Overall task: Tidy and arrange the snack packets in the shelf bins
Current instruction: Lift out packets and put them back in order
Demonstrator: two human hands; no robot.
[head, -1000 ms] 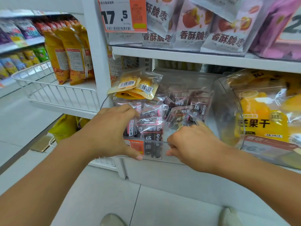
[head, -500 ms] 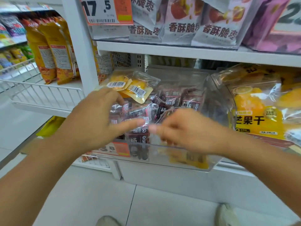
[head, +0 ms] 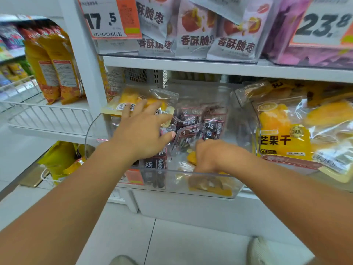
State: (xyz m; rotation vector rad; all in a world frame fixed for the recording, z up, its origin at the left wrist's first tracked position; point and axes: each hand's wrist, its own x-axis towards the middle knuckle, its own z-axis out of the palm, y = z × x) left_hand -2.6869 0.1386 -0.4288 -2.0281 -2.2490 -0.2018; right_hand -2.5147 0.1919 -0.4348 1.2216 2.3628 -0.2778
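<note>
Since the earlier frame, the left hand (head: 142, 137) has moved up and back over the bin (head: 202, 185), and the right hand (head: 212, 155) has dropped inside the front wall. The left hand lies with fingers spread flat on the yellow packets (head: 131, 104) at the back left; these lie flat, barcode side up, long axis running left to right. The right hand is curled, fingers down among yellow packets at the front; whether it grips one cannot be told. The dark packets (head: 208, 124) fill the bin's middle, mostly upright and leaning, labels facing forward, reading "杨梅". The mango bag (head: 282, 138) in the neighbouring bin to the right reads "芒果干". Jujube bags (head: 215, 41) on the shelf above read "香酥脆枣". Price tags read "17.5" (head: 109, 19) and "23.8" (head: 324, 23). Open room remains in the bin's right part, between the dark packets and the right wall. The front wall stands clear of the shelf edge.
</note>
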